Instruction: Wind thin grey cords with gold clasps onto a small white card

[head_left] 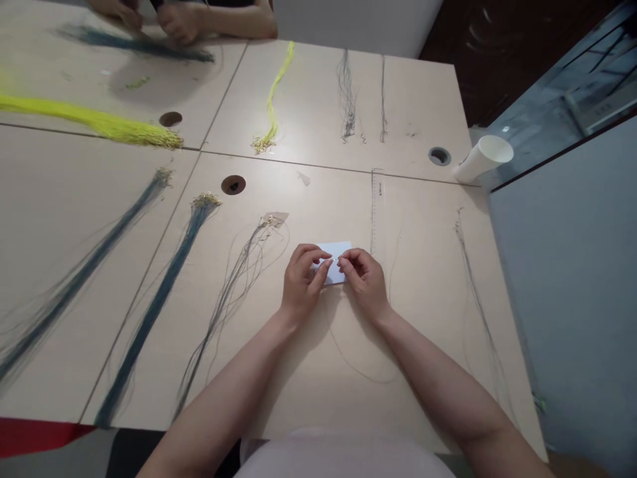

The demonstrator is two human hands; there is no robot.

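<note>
My left hand (304,277) and my right hand (365,277) meet fingertip to fingertip, both pinched closed. Between them is a thin fishing line with a tiny bright bit on it, too small to make out. A small white card (334,277) lies on the table right beneath the fingers. From below my hands a loose length of thin line (351,364) curves across the tabletop. To the left lies a loose bundle of grey lines (233,279), its small gold hooks (271,222) resting on a scrap at the far end.
Two thick blue-green line bundles (166,302) lie further left. Yellow bundles (94,119) lie behind them. A clear ruler (377,206) is beyond my right hand; thin grey lines (475,285) lie to the right. A white cup (485,158) stands near the right edge. Another person's hands (176,21) work across the table.
</note>
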